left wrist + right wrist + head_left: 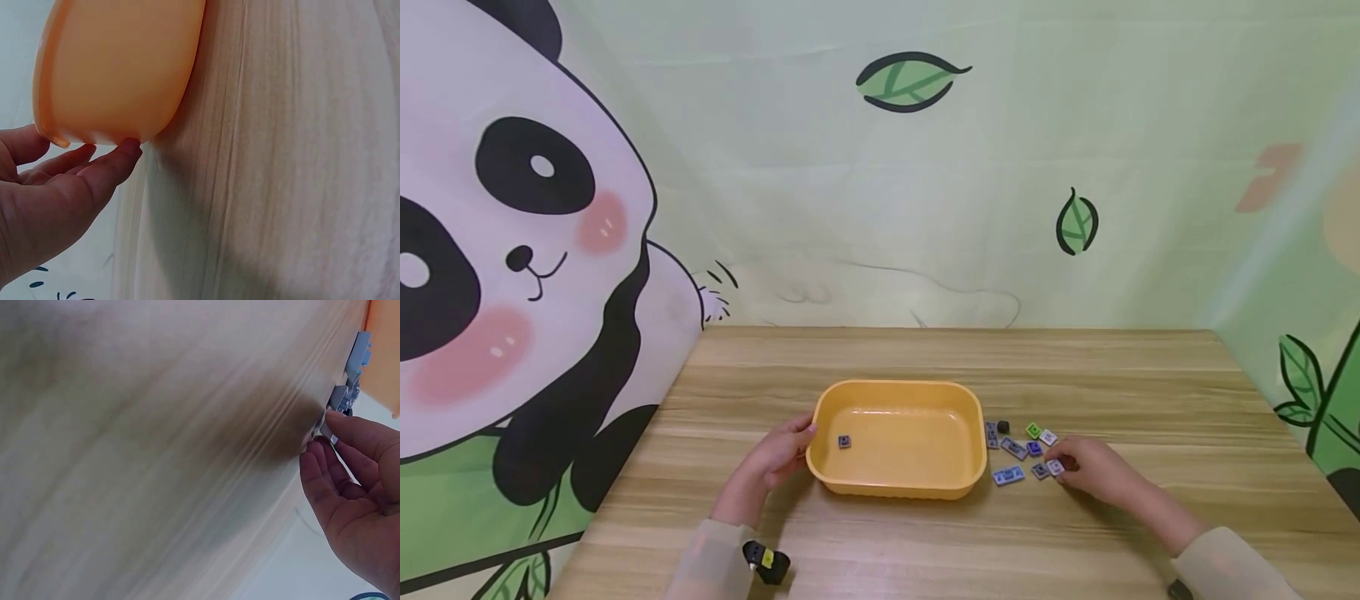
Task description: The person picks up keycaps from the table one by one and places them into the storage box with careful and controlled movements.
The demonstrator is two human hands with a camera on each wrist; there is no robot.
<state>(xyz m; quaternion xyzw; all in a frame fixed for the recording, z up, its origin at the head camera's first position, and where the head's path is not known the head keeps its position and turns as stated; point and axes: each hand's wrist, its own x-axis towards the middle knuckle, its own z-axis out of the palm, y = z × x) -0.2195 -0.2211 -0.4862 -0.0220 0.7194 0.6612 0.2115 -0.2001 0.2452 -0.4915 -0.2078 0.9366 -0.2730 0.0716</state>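
A yellow plastic basin (pixel 895 487) stands on the table, with one small dark grey building-block piece (pixel 844 442) lying inside on the left. My left hand (pixel 784 454) grips the basin's left end, thumb at the rim and fingers against the outer wall, as the left wrist view shows. To the right of the basin my right hand (pixel 1093 471) pinches a small pale grey block piece (pixel 1055 467) between thumb and fingers, at the table surface. Close by lie a dark grey piece (pixel 1040 471), a blue piece (pixel 1034 448) and a white piece (pixel 1048 437).
More pieces lie between basin and right hand: a green one (pixel 1033 430), a black one (pixel 1003 427), a light blue one (pixel 1008 476) and long grey ones (pixel 1013 448). Behind the wooden table (pixel 1075 358) hangs a panda-printed backdrop (pixel 775 167).
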